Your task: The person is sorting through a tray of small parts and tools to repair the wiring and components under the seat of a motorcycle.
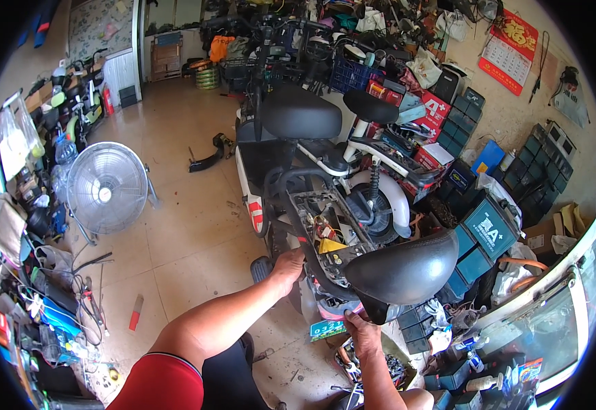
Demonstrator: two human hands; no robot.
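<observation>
Tan tile floor (pixel 188 212), kinda grubby, with the light shining brightest toward the far left. Beige wall (pixel 520 113) on the right's got a red calendar (pixel 508 51), plus a pale-framed glass panel (pixel 554 324) near right.

The black-and-white scooter (pixel 302 140) stands in the middle, front end far and tail near. Behind its black front seat (pixel 302 111), a compartment (pixel 306 202) lies open, showing wires (pixel 324 231); the black rear seat (pixel 407 268) sits tipped toward the near right, above a green plate (pixel 328 330).
</observation>
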